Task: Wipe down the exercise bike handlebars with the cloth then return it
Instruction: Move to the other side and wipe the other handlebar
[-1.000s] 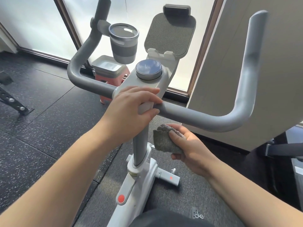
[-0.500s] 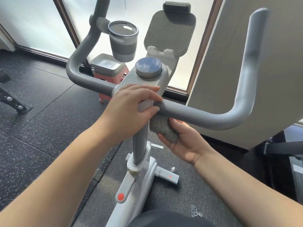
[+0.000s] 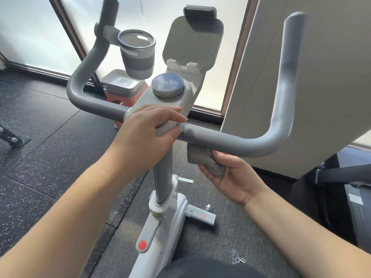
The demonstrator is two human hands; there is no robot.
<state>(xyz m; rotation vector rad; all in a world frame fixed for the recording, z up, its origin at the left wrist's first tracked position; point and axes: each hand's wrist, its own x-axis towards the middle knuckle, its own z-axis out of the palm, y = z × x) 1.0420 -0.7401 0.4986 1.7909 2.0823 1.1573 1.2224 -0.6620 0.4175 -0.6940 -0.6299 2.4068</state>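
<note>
The grey U-shaped handlebars (image 3: 236,140) of a white exercise bike cross the middle of the head view, both ends curving upward. My left hand (image 3: 148,131) grips the white centre clamp where the bar meets the stem. My right hand (image 3: 230,173) holds a fuzzy grey cloth (image 3: 202,159) palm up and presses it against the underside of the right bar, just right of the stem. My fingers are partly hidden behind the cloth and the bar.
A round dial (image 3: 167,85), a grey tablet holder (image 3: 193,43) and a grey cup (image 3: 137,55) in a holder sit on the bike. Behind stand a red stool with a white tray (image 3: 120,85), frosted windows and a beige panel (image 3: 331,67) at right. Dark speckled floor lies below.
My right hand has lifted the cloth from below the bar up against its underside and shifted it slightly to the right. My left hand has stayed on the clamp.
</note>
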